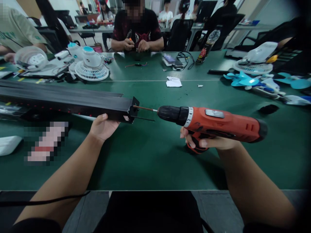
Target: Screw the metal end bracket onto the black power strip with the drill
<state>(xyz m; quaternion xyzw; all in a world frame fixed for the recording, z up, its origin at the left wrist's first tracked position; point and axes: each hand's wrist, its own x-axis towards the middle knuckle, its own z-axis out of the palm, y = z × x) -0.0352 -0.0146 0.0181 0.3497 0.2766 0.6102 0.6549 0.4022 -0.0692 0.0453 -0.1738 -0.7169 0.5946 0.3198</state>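
A long black rectangular bar-shaped housing [97,105] reaches in from the left edge, its end facing right. My left hand [104,127] is closed around its underside close to that end. In my right hand [211,141] is an orange and black cordless drill [225,124], gripped by the handle and pointing left. From its chuck a long thin bit [147,109] runs to the end plate [135,110] of the housing, its tip at the plate's upper part. Below the bit, a thin dark rod or wire [145,118] sticks out from the same end.
White fan parts [92,69] stand at the back left. Blue fan blades [243,79] and another fan [255,64] lie at the right. Paper scraps [173,81], a cable [187,61] and a bottle [205,48] are farther back. A person [138,29] sits across the green table [155,161].
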